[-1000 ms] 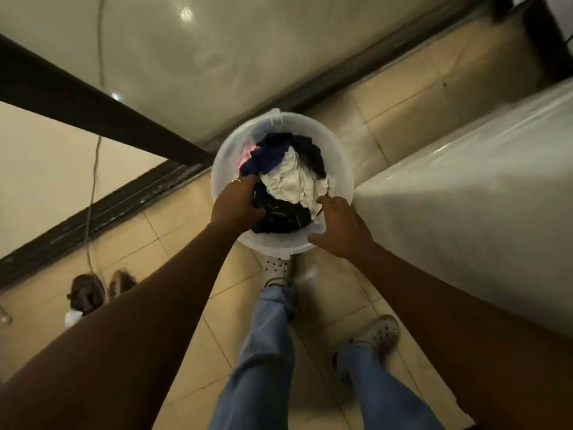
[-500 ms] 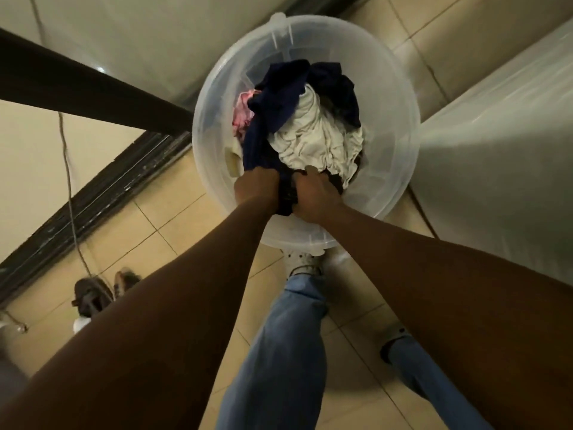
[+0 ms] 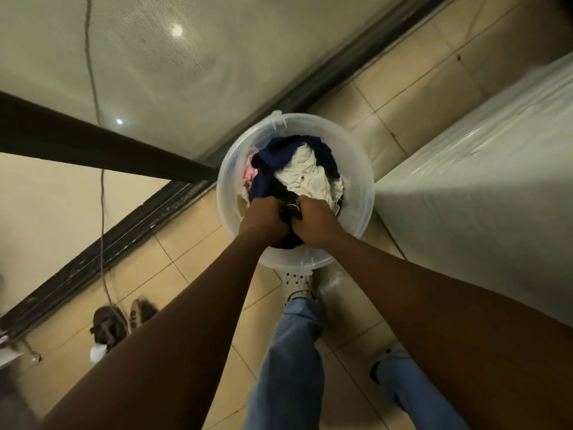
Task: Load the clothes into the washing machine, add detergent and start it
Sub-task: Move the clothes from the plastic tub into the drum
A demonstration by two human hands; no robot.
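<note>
Clutching the crumpled black garment (image 3: pixel 290 214) in tight fists inside the translucent round plastic bucket (image 3: pixel 367 193) beside the white washing machine (image 3: pixel 480 187), the left hand (image 3: pixel 263 217) and right hand (image 3: pixel 317 223) are likely risking dragging the tangled white cloth (image 3: pixel 310 178) onto the tan tiled floor (image 3: pixel 192 252).

Seeing beige floor tiles (image 3: pixel 192 259) spreading from 7 toward 1 o'clock. Noting a dark sill track (image 3: pixel 93 252) running along their edge, a dark bar (image 3: pixel 93 150) crossing at 9 o'clock, and a pale mesh screen (image 3: pixel 186 72) filling 11 to 12 o'clock. Spotting a thin cable (image 3: pixel 101 228) hanging down toward dark sandals (image 3: pixel 108 324) lying at 8 o'clock, a small white object (image 3: pixel 98 352) sitting just beside them.
</note>
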